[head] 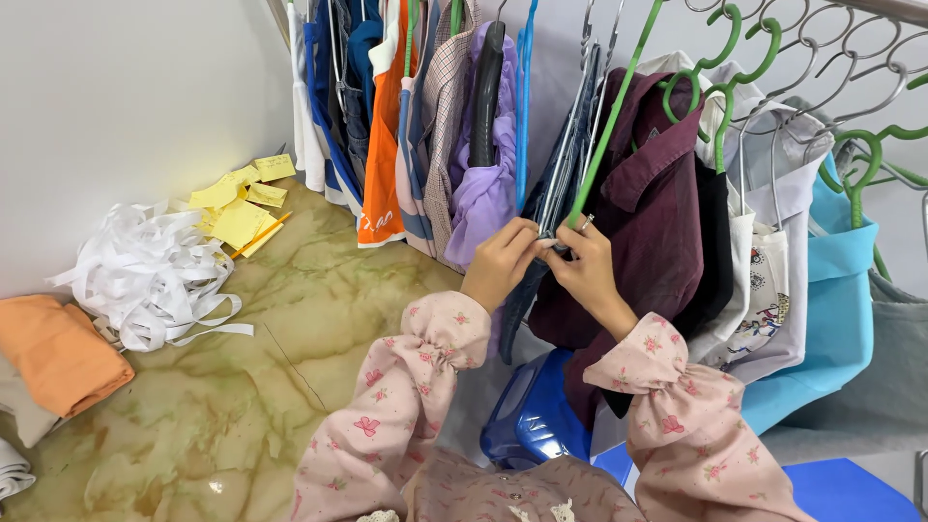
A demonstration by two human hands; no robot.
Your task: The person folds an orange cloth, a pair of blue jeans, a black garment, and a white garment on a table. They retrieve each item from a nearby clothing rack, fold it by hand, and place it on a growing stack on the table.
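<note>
Both my hands are raised at a rack of hanging clothes. My left hand and my right hand meet on the edge of a dark blue-grey garment that hangs on a metal hanger. Fingers of both hands pinch its fabric. A maroon shirt on a green hanger hangs right behind my right hand. To the left of my left hand hangs a lilac garment. My sleeves are pink with small flowers.
More clothes hang left, among them an orange top; white and turquoise bags hang right. On the marbled floor lie white strips, yellow paper notes, folded orange cloth. A blue plastic object sits below my hands.
</note>
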